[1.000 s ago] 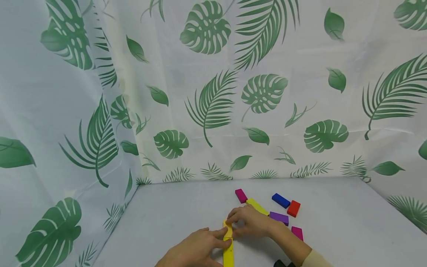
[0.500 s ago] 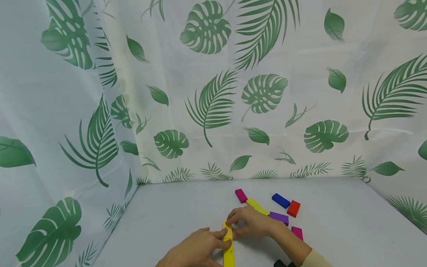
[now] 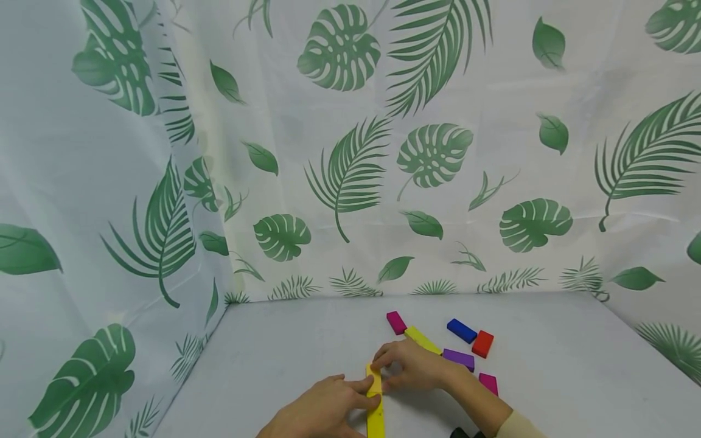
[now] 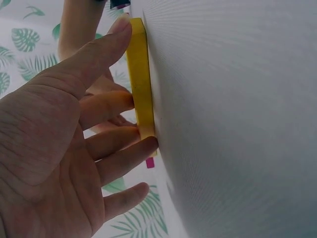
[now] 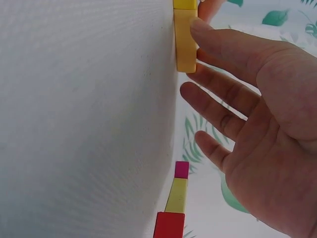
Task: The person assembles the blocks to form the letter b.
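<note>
Two blocks lie end to end in a line: a longer yellow block [image 3: 375, 421] nearer me and a shorter yellow-orange block [image 3: 375, 384] beyond it. My left hand [image 3: 320, 406] rests against their left side with fairly straight fingers. In the left wrist view its thumb touches the near part of the long yellow block [image 4: 140, 74], and the fingertips touch farther along. My right hand [image 3: 413, 365] pinches the yellow-orange block [image 5: 186, 42], thumb on its side and fingers at its far end. The near end of the long block is cut off in the head view.
Right of the hands lie a magenta block [image 3: 396, 323], a pale yellow block [image 3: 423, 340], a purple block [image 3: 459, 359], a blue block [image 3: 462, 330], a red block [image 3: 482, 344] and another magenta block [image 3: 488, 384]. Something black [image 3: 459, 433] shows at the bottom edge. Leaf-patterned curtains [image 3: 350, 152] surround the table.
The yellow-orange block appears to have shifted very slightly toward me against the long yellow one. Both hands keep nearly the same place, and the other blocks lie as before.
</note>
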Action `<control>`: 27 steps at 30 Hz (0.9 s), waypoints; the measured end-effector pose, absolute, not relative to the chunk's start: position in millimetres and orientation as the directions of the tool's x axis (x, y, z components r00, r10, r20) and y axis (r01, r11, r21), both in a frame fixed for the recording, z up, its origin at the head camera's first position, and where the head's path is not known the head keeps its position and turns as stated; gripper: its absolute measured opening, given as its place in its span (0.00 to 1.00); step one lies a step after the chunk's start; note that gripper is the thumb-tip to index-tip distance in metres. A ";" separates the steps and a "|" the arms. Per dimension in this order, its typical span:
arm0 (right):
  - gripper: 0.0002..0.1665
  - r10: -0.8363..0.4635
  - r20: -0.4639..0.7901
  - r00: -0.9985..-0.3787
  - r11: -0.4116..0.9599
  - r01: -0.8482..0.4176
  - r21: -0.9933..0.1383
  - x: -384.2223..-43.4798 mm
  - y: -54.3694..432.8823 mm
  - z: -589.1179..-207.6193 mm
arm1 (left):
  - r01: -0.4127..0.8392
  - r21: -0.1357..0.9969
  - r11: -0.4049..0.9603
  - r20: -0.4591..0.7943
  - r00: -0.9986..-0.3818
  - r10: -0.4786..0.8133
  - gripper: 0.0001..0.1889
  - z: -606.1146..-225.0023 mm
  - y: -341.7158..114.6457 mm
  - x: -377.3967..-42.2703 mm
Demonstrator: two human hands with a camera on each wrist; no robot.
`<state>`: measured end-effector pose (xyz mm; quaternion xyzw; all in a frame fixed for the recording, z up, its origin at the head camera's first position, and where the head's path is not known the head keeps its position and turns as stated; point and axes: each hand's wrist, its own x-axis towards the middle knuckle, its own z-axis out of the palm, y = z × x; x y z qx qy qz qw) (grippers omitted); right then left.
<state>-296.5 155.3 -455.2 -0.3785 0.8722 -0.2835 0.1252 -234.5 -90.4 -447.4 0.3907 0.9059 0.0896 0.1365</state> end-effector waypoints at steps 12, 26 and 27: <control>0.24 -0.576 0.086 -0.813 0.636 -0.511 -0.578 -305.6 174.8 -450.0 | 0.696 0.277 0.663 -0.151 -0.650 0.745 0.36 -451.2 -92.3 -234.1; 0.30 -0.508 0.062 -0.859 0.673 -0.441 -0.594 -316.4 220.5 -449.2 | 0.629 0.299 0.718 -0.207 -0.691 0.692 0.36 -450.0 -88.8 -234.6; 0.31 -0.503 0.051 -0.863 0.681 -0.432 -0.592 -315.9 222.0 -449.1 | 0.629 0.299 0.717 -0.207 -0.691 0.692 0.36 -450.1 -88.6 -234.7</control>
